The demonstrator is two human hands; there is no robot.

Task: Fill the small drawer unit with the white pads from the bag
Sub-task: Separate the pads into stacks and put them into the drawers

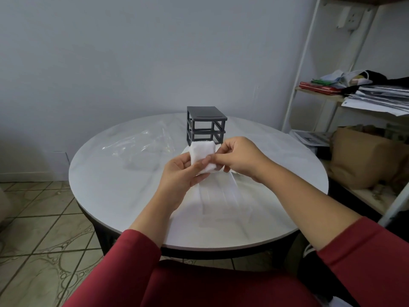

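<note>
— Plain pale wall, tiled floor, and a round white marble-look worktop (132,196) in the middle. See the white shelf rack (309,69) on the right, piled with papers?

— I do. What is on the worktop itself?

— Toward the far side a small dark grey drawer unit (205,125) stands upright. Its frame looks open; I cannot make out any drawers in it. To its left lies a crumpled clear plastic bag (141,147), flat on the surface.

— And the pads?

— A stack of white pads (203,157) is up in the air, just in front of the unit, between both hands. The left hand (181,173) cradles it from below and the side, its grip clamped on the stack with the thumb across the front. The right hand (239,156) pinches the stack's right edge, fingertips pressed together on it.

— Anything under the hands?

— Some clear, boxy plastic pieces (221,196) lie on the worktop below them. They could be drawers, but they are too see-through to tell.

— Sleeves?

— Red, on both arms.
</note>
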